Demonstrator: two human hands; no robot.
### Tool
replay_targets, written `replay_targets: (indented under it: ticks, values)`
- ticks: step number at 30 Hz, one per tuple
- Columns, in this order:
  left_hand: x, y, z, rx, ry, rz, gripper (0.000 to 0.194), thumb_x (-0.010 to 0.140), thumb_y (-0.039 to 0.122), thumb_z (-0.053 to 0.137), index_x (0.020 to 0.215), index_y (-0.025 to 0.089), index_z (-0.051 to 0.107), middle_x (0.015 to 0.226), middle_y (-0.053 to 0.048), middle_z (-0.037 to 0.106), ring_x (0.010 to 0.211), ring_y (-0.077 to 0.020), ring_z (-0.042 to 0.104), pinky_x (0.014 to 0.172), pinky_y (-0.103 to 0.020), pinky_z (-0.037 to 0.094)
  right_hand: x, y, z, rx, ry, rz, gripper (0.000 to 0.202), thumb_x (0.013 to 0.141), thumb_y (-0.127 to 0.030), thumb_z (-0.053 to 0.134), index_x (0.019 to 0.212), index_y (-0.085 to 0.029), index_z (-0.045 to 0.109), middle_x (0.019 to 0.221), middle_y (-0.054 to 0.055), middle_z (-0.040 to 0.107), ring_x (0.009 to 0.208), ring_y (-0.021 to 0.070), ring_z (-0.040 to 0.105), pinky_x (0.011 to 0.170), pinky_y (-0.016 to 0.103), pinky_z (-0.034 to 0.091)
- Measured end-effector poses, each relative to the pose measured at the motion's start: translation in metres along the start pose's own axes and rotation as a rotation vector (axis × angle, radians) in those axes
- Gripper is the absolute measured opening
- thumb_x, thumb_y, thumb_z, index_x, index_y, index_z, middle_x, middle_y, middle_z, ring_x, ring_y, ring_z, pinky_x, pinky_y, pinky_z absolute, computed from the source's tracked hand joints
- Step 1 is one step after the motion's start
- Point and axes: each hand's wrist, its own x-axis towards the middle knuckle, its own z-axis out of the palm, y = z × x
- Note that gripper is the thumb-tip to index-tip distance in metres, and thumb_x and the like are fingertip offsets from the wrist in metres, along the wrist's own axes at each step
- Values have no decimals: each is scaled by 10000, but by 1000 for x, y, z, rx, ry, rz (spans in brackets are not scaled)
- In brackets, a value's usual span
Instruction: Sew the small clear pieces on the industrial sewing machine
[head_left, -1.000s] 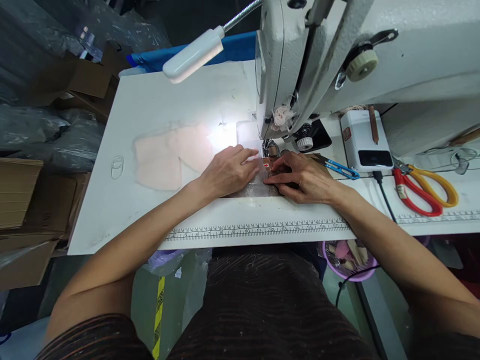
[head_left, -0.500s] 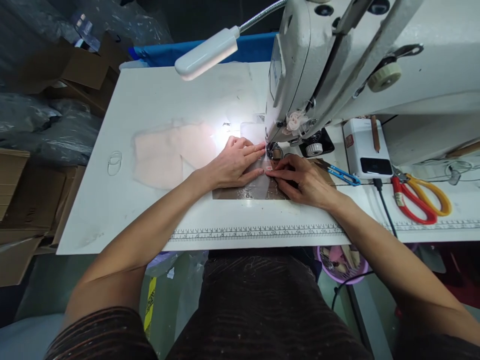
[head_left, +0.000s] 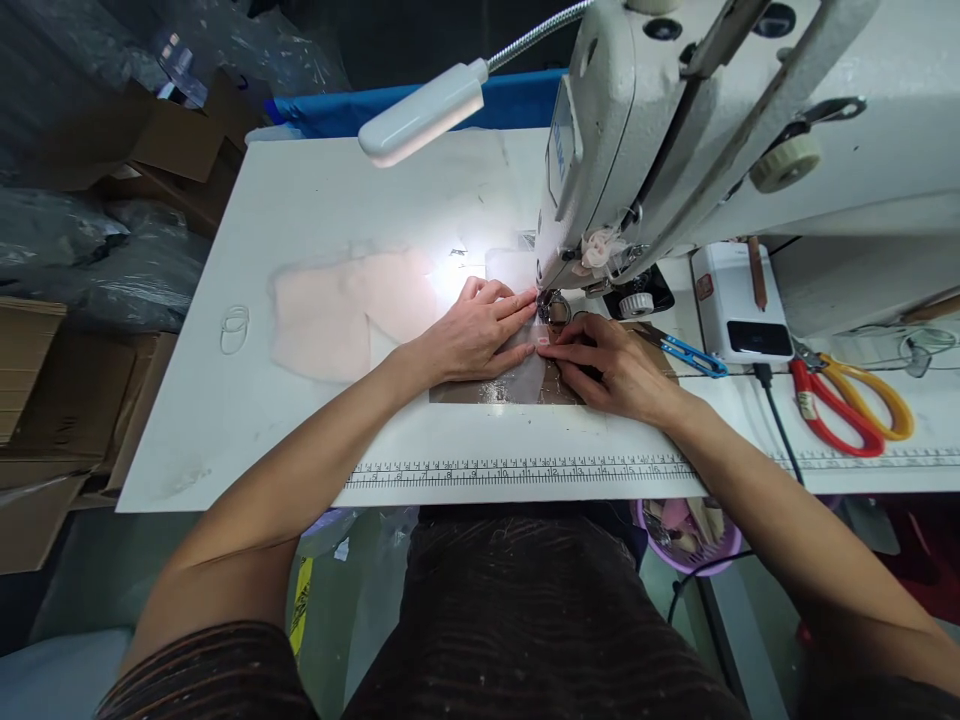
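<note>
While sheer fabric (head_left: 525,382) lies at the sewing machine (head_left: 606,150), long axis pointing front to back, the left hand (head_left: 480,333) spreads flat over it; the right hand (head_left: 611,365) curls at its edge, pinching or not unclear. Blue lettering (head_left: 559,155) shows "UKI".

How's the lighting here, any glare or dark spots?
Head view: glare on the white tabletop below the slim white plastic lamp, fading the right end of the flat pale-pink piece; head view: the upper-left brown cardboard box sits in dimness; head view: the bare left hand, beside the glare, shows clear outlines.
</note>
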Motion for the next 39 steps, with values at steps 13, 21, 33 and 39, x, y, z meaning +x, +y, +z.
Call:
replay_targets:
  ticks: [13, 21, 33, 39]
  values:
    - [0, 7, 7, 74, 168, 88, 314, 979, 350, 474, 1129, 145, 658, 1227, -159, 657, 1053, -284, 590, 916, -466, 441, -2, 1, -1, -45, -9, -18, 284, 950, -225, 530, 1150, -223, 732, 1093, 118, 600, 1021, 267, 583, 902, 461, 515]
    - [-3, -1, 14, 88, 358, 333, 177, 941, 255, 558, 939, 179, 717, 1073, -74, 739, 774, -171, 613, 714, -356, 472, -3, 1, 2, -73, 20, -41, 302, 952, -193, 532, 1193, -196, 713, 1084, 126, 602, 984, 272, 590, 867, 462, 510]
    - [-6, -2, 4, 133, 296, 345, 222, 946, 345, 567, 1027, 183, 695, 1119, -88, 718, 904, -222, 614, 857, -447, 435, -3, 0, 7, -75, 68, 6, 372, 966, -199, 529, 1322, -227, 635, 1069, 118, 570, 978, 265, 571, 882, 456, 520]
    - [-5, 4, 7, 167, 342, 433, 204, 969, 217, 553, 817, 191, 687, 878, -32, 721, 754, -147, 582, 731, -335, 444, -4, 3, 8, -74, 57, -2, 370, 977, -215, 519, 1330, -228, 628, 1067, 122, 555, 992, 268, 560, 884, 463, 520]
